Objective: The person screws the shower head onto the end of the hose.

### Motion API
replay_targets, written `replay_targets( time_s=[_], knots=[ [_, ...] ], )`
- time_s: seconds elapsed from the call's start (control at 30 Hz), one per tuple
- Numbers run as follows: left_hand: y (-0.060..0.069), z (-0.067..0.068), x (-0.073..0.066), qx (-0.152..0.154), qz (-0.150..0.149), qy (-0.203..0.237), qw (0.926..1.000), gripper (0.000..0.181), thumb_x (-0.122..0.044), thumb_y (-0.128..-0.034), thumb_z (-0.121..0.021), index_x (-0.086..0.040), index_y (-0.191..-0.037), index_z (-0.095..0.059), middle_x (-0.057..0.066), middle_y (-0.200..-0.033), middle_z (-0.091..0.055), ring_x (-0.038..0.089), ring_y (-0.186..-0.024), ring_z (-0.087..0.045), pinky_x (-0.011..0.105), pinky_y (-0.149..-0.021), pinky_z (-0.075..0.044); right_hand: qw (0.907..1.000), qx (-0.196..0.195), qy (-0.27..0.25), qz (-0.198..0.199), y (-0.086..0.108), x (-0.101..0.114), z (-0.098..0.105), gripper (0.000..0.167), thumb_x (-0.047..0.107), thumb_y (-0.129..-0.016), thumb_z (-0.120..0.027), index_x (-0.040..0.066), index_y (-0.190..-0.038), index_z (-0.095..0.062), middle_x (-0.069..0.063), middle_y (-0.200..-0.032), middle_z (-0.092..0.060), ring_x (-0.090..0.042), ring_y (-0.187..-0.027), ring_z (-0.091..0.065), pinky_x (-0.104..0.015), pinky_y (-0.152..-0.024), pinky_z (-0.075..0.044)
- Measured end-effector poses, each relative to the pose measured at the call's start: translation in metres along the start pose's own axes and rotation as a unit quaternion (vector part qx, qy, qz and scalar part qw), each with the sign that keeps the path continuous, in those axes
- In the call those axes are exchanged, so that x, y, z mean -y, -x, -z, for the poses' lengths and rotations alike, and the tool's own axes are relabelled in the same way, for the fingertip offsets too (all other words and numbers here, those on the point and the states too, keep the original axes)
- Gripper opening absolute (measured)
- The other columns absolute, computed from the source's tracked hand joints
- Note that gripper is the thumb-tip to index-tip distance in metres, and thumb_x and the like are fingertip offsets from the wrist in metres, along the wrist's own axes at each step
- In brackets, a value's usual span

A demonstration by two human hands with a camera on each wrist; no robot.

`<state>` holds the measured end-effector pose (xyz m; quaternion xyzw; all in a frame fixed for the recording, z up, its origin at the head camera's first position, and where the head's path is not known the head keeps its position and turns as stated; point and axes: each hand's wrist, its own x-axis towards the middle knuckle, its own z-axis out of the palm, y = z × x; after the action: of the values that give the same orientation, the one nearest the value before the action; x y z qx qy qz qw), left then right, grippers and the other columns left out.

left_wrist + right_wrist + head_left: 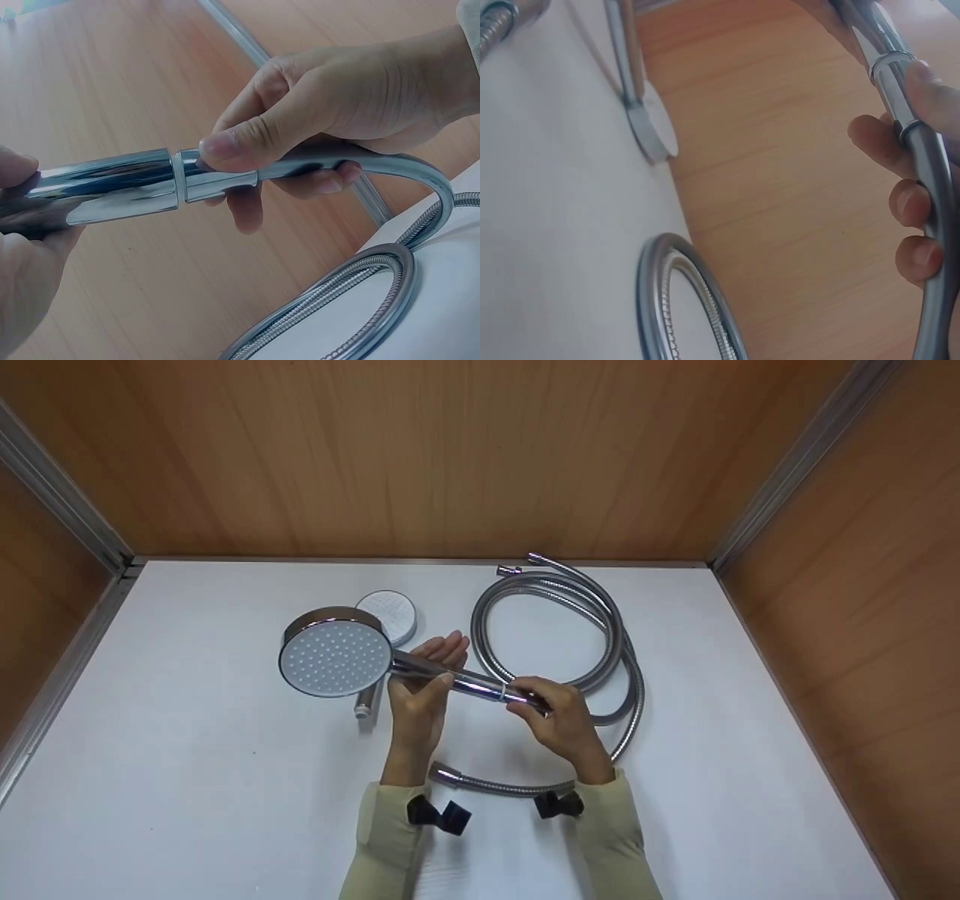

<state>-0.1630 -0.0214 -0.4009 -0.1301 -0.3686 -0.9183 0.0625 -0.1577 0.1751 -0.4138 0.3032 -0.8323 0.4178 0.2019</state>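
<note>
A large round chrome shower head (335, 658) with a pale nozzle face is held above the table. My left hand (417, 712) holds its handle (112, 187), thumb across the front and fingers extended behind. Between thumb and fingers, my right hand (559, 720) grips the chrome hose connector (217, 180) at the handle's lower end. Connector and handle are in line, with a thin pale ring (178, 178) showing at the joint; how far they engage cannot be seen. From the connector a smooth grey hose (375, 159) bends away past the right hand.
Behind the held head lies a smaller white-faced hand shower (397, 615) on the white table (225, 795). Coiled hoses (626, 649) lie to the right, and a ribbed hose end (446, 774) stretches between the forearms. Wooden panels (420, 457) enclose the back and sides.
</note>
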Motion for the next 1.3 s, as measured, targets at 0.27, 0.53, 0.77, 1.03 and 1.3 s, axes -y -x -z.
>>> replay_targets(
  time_s=[0.27, 0.53, 0.77, 1.03, 1.3],
  knots=[
    [0.0026, 0.0002, -0.0012, -0.002, 0.006, 0.0, 1.0, 0.045, 0.017, -0.0768, -0.046, -0.005, -0.116, -0.05, 0.006, -0.117, -0.068, 0.021, -0.114, -0.063, 0.038, -0.111, -0.042, 0.9999, 0.006, -0.011, -0.01, 0.0004, 0.0035, 0.0007, 0.031, 0.007, -0.074, -0.079, 0.001, -0.1, -0.064, -0.005, -0.08, -0.069, -0.011, -0.054, -0.052, -0.016, -0.045, -0.045],
    [0.0017, 0.0014, 0.0013, -0.005, -0.002, 0.009, 1.0, 0.044, 0.016, -0.0764, -0.049, -0.004, -0.115, -0.051, 0.006, -0.116, -0.068, 0.02, -0.114, -0.063, 0.037, -0.11, -0.043, 0.9992, -0.037, 0.002, -0.015, -0.0007, 0.0045, -0.0001, 0.036, 0.002, -0.068, -0.083, 0.003, -0.095, -0.059, -0.005, -0.078, -0.067, -0.009, -0.049, -0.048, -0.012, -0.041, -0.039],
    [-0.001, -0.0005, 0.002, 0.001, -0.013, 0.011, 0.9999, 0.044, 0.016, -0.0762, -0.048, -0.004, -0.115, -0.052, 0.007, -0.116, -0.069, 0.021, -0.113, -0.064, 0.037, -0.109, -0.044, 0.9982, -0.059, 0.002, 0.006, 0.0007, 0.0013, 0.0001, 0.029, 0.003, -0.07, -0.082, 0.003, -0.092, -0.064, -0.004, -0.077, -0.066, -0.011, -0.052, -0.048, -0.013, -0.043, -0.039],
    [-0.0026, -0.0016, 0.0011, -0.008, -0.003, 0.014, 0.9999, 0.044, 0.017, -0.0761, -0.048, -0.004, -0.115, -0.051, 0.007, -0.115, -0.069, 0.022, -0.113, -0.064, 0.038, -0.11, -0.043, 0.9987, -0.049, 0.007, 0.011, -0.0011, 0.0002, 0.001, 0.026, 0.005, -0.072, -0.08, 0.002, -0.093, -0.065, -0.005, -0.076, -0.067, -0.008, -0.052, -0.048, -0.011, -0.044, -0.04],
    [-0.001, -0.0002, 0.0016, 0.005, -0.013, 0.012, 0.9998, 0.043, 0.015, -0.0773, -0.054, -0.004, -0.115, -0.051, 0.007, -0.117, -0.068, 0.022, -0.114, -0.063, 0.038, -0.11, -0.043, 0.9993, -0.038, 0.003, 0.005, 0.0001, 0.0002, 0.0006, 0.026, 0.002, -0.072, -0.08, 0.002, -0.093, -0.064, -0.004, -0.077, -0.068, -0.008, -0.054, -0.051, -0.023, -0.039, -0.045]
  ],
)
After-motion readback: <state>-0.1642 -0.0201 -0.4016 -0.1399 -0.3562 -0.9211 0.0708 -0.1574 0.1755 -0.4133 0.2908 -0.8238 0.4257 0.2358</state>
